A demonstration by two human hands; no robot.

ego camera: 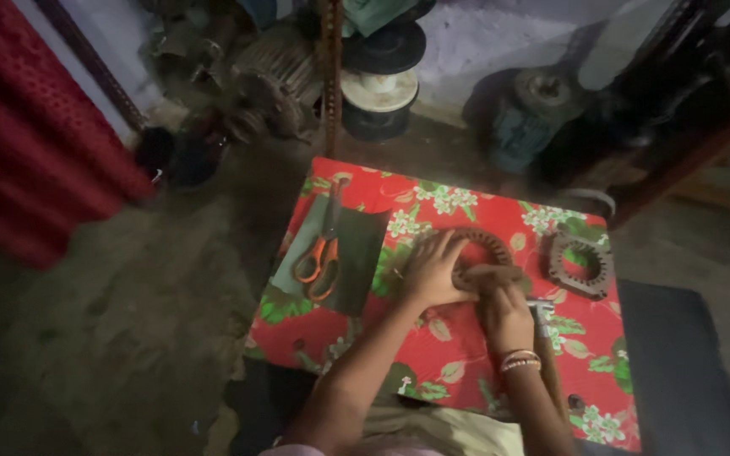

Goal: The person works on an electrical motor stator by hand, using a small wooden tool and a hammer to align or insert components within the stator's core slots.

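Note:
A rusty brown slotted metal ring (485, 243) lies on a red floral cloth (466, 355). My left hand (433, 272) presses flat on the ring's left side, fingers spread. My right hand (504, 314), with bangles at the wrist, is closed around a dark brown lump at the ring's lower edge. A metal tool with a wooden handle (544, 325) lies just right of that hand. A second, squarer metal ring (582, 265) rests on the cloth further right.
Orange-handled scissors (321, 257) lie on a dark green sheet (350, 253) at the cloth's left. Old motors (521, 118), wire spools (380, 84) and a rusty upright bar stand on the dirt floor behind. A red curtain (27, 127) hangs at left.

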